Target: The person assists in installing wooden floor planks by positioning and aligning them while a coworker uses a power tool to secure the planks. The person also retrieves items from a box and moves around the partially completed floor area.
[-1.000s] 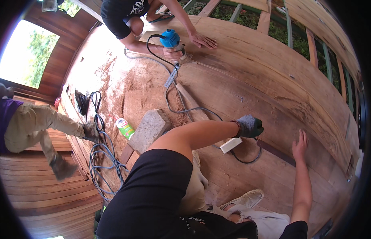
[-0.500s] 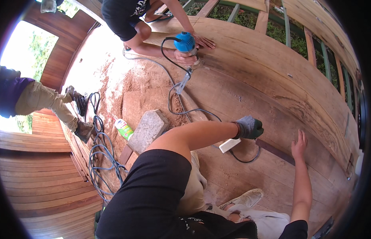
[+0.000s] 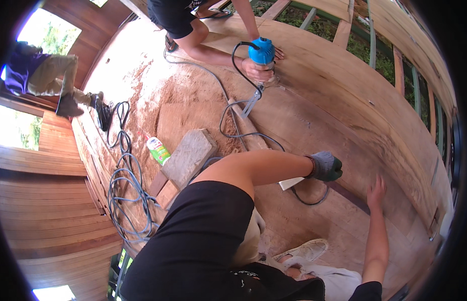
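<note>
My left hand (image 3: 327, 166), in a grey and dark green work glove, is closed in a fist over the wide wooden planks (image 3: 354, 150). Whatever it may hold is hidden. My bare right hand (image 3: 376, 193) lies on the wood with its fingers stretched out, holding nothing. Between my hands runs a dark brown strip (image 3: 349, 197) along the planks. A white block (image 3: 291, 183) sits just below my left wrist, beside a loop of dark cord. Further off, a kneeling co-worker's hand (image 3: 258, 71) grips a blue router (image 3: 262, 51) standing on the wood.
Sawdust covers the boards at left. A green and white bottle (image 3: 158, 150) lies near a greyish wood block (image 3: 191, 156). Coiled cable (image 3: 127, 188) spreads on the left. Another person's boots (image 3: 99, 111) are beyond it. Open joists (image 3: 344, 32) show greenery at far right.
My view has shifted somewhat. My gloved left fist has moved a little to the right, while my right hand stays on the wood. The person at far left has shifted their legs.
</note>
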Demonstrator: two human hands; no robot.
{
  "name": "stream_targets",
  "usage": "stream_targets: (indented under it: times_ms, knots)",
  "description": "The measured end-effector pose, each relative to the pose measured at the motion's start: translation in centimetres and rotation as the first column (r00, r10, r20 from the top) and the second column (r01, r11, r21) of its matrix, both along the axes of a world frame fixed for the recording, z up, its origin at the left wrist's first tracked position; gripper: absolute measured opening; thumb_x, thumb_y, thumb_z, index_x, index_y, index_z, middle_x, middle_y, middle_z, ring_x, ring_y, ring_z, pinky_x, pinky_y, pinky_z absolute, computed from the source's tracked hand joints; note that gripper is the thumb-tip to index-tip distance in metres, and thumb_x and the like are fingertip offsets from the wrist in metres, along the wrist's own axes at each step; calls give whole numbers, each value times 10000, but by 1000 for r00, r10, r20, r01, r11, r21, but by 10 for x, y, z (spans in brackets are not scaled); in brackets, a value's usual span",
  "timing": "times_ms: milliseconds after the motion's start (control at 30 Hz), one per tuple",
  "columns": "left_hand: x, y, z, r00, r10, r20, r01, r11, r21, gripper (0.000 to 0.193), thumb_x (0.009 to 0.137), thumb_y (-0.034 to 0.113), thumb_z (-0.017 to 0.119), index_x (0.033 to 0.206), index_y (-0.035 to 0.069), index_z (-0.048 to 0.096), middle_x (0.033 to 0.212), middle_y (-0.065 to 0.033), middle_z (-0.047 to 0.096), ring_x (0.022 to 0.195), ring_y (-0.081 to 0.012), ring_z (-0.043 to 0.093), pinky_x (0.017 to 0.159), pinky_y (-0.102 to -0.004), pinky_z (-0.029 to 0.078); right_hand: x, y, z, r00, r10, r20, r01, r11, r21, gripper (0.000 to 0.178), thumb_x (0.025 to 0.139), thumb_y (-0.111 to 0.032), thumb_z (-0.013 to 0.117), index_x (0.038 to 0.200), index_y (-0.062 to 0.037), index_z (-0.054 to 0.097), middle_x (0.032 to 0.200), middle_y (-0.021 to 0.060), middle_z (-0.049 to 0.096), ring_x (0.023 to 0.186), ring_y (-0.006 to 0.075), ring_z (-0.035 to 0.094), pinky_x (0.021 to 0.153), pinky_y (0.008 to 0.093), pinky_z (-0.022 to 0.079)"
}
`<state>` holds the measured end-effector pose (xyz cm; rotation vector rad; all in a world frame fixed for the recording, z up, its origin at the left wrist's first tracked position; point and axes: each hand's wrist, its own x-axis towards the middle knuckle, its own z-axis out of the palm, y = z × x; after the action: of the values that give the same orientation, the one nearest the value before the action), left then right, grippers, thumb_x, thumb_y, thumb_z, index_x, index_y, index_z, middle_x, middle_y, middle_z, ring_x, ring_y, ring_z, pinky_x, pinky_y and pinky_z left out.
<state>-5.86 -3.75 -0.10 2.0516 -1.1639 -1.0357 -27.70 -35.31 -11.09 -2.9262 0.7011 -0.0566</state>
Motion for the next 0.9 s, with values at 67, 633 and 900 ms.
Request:
stream_targets:
  times_ms: [67, 633, 900]
  knots:
    - [-1, -3, -7, 999, -16, 37, 16, 1000, -4, 350, 915, 363, 541, 959, 60, 709, 975, -194, 702, 940, -393, 659, 863, -453, 509, -2, 0, 2, 999, -18, -48, 17, 1000, -21, 627, 817, -72, 679, 1408, -47, 472, 1447, 188, 444, 1317, 389, 433, 1111, 469, 347]
    - [-3, 2, -6, 996, 4, 91, 0, 999, -43, 347, 907, 384, 566, 983, 76, 709, 978, -200, 693, 941, -408, 653, 842, -468, 513, -10, -3, 11, 1000, 3, -5, -4, 1000, -24, 611, 794, -61, 664, 1382, -34, 498, 1342, 213, 522, 1235, 405, 490, 1061, 476, 386]
    - [-5, 1, -8, 992, -24, 123, 27, 999, -28, 349, 910, 385, 556, 955, 69, 700, 977, -200, 693, 934, -407, 650, 847, -462, 511, -18, -7, 14, 998, -38, -52, 38, 999, -3, 617, 794, -59, 675, 1384, -32, 498, 1342, 211, 528, 1249, 391, 495, 1060, 465, 398]
